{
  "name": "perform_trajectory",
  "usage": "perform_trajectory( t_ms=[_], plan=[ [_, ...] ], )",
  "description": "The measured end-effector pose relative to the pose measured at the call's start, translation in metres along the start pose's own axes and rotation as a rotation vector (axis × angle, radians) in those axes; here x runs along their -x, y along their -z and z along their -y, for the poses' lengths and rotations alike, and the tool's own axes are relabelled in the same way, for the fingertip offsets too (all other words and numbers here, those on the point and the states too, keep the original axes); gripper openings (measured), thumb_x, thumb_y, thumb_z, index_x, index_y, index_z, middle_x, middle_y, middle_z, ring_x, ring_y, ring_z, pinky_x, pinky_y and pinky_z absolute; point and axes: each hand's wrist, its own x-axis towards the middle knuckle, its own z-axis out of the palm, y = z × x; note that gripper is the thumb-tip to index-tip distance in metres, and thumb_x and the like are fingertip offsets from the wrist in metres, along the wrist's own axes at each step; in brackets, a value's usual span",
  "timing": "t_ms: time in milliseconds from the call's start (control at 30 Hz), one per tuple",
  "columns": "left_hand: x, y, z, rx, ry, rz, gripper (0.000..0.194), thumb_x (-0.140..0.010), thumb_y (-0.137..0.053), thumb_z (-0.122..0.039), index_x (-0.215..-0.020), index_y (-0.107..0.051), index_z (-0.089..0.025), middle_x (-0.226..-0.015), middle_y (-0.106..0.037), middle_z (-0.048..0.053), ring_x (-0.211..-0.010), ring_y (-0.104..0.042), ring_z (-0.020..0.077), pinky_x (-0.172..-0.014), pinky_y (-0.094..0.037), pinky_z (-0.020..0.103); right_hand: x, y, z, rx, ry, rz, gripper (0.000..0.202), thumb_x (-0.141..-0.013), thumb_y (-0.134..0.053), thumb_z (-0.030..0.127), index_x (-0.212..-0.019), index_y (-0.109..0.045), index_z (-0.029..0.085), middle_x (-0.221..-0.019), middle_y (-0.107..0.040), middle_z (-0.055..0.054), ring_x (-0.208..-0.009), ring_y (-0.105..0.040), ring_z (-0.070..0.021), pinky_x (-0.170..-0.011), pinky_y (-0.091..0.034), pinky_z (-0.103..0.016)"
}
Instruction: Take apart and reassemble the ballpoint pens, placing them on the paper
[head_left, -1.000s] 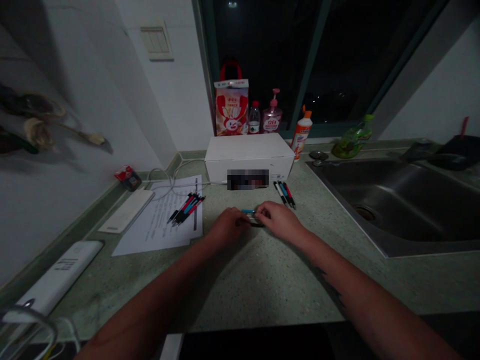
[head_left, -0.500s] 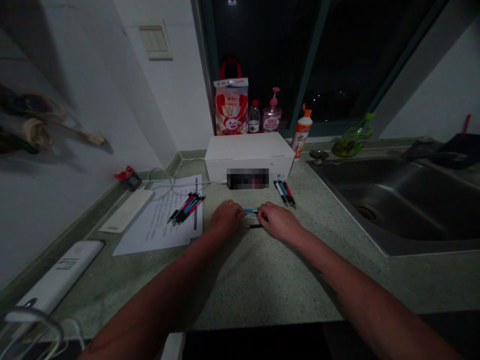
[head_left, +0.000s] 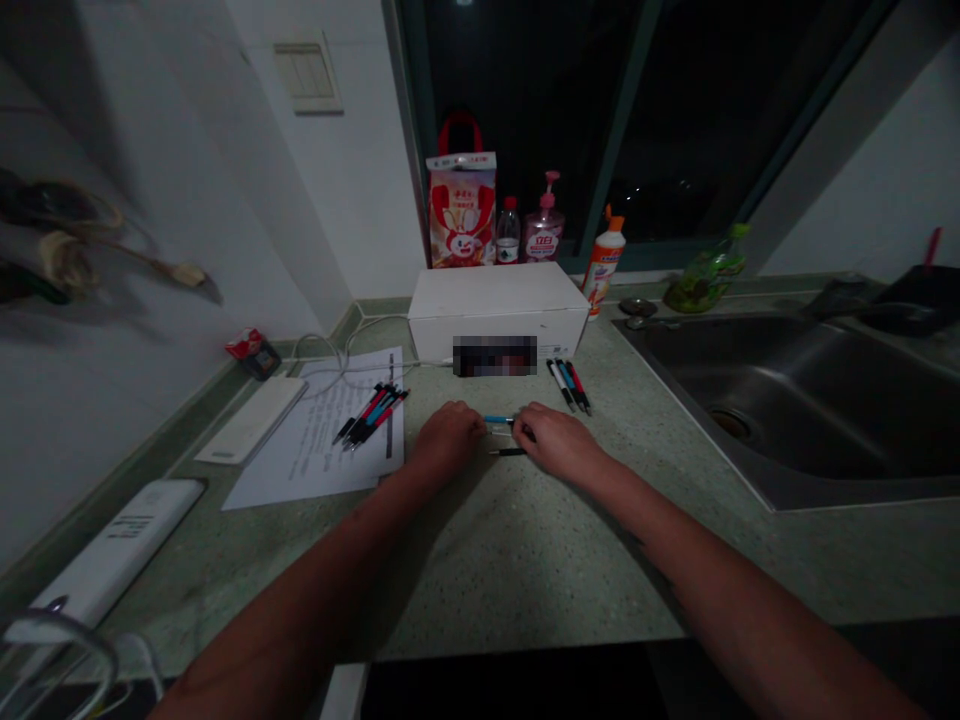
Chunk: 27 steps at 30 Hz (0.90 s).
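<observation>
Blue pen [head_left: 499, 420]: centre of frame, crosswise between left hand [head_left: 450, 438] and right hand [head_left: 556, 437]. Fingers curled at both its ends; whether either grip is closed on it cannot be told. Black pen [head_left: 510, 452] below it on tabletop [head_left: 480, 560]. Pen row [head_left: 570, 386] right of centre, beside white box [head_left: 499, 290].

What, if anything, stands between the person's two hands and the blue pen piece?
Nothing visible. The blue pen piece spans the gap between the left hand and the right hand. A thin pale piece and a slim dark piece are on its near side, not across it.
</observation>
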Motion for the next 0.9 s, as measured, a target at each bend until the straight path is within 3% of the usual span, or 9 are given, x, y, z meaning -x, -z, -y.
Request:
perform_trajectory(
  t_ms=[167, 367, 533, 700, 900],
  plan=[
    [0.001, -0.004, -0.008, 0.040, -0.016, -0.041, 0.014, -0.093, -0.061, -0.018, -0.091, -0.074, -0.018, -0.094, -0.070, 0.008, -0.096, -0.061, 0.0226, -0.086, -0.046, 0.034, 0.000, -0.001, -0.001, -0.053, 0.004, -0.006, 0.016, -0.099, -0.056, 0.027, -0.095, -0.071, 0.021, -0.099, -0.069, -0.004, -0.086, -0.067, -0.0175, -0.068, -0.040, -0.027],
    [-0.005, -0.011, -0.009, 0.067, 0.002, -0.101, 0.013, -0.093, -0.061, -0.019, -0.092, -0.075, -0.019, -0.095, -0.070, 0.007, -0.098, -0.061, 0.0224, -0.089, -0.046, 0.034, -0.005, -0.003, -0.006, -0.052, -0.041, -0.108, 0.023, -0.101, -0.056, 0.031, -0.119, -0.069, 0.022, -0.117, -0.066, -0.006, -0.103, -0.067, -0.0201, -0.079, -0.047, -0.028],
    [-0.007, -0.010, -0.007, 0.052, 0.033, -0.076, 0.015, -0.093, -0.060, -0.020, -0.089, -0.075, -0.019, -0.095, -0.070, 0.007, -0.097, -0.061, 0.0218, -0.088, -0.046, 0.033, -0.007, -0.001, -0.007, 0.000, -0.066, -0.035, 0.021, -0.101, -0.055, 0.030, -0.111, -0.072, 0.023, -0.115, -0.067, -0.006, -0.101, -0.068, -0.0206, -0.076, -0.048, -0.029],
    [-0.006, -0.006, 0.000, 0.048, 0.117, -0.075, 0.017, -0.094, -0.058, -0.019, -0.088, -0.075, -0.018, -0.094, -0.071, 0.008, -0.097, -0.061, 0.0223, -0.089, -0.047, 0.034, -0.003, 0.004, -0.006, 0.016, -0.060, -0.031, 0.020, -0.100, -0.056, 0.029, -0.110, -0.073, 0.023, -0.114, -0.067, -0.006, -0.099, -0.068, -0.0210, -0.075, -0.047, -0.028],
    [-0.006, -0.007, 0.002, 0.088, 0.122, -0.084, 0.017, -0.092, -0.059, -0.019, -0.088, -0.075, -0.018, -0.094, -0.071, 0.008, -0.097, -0.061, 0.0226, -0.089, -0.047, 0.035, -0.003, 0.004, -0.007, 0.006, -0.061, -0.023, 0.020, -0.100, -0.056, 0.029, -0.110, -0.073, 0.023, -0.112, -0.067, -0.006, -0.099, -0.068, -0.0207, -0.075, -0.047, -0.029]
  ],
)
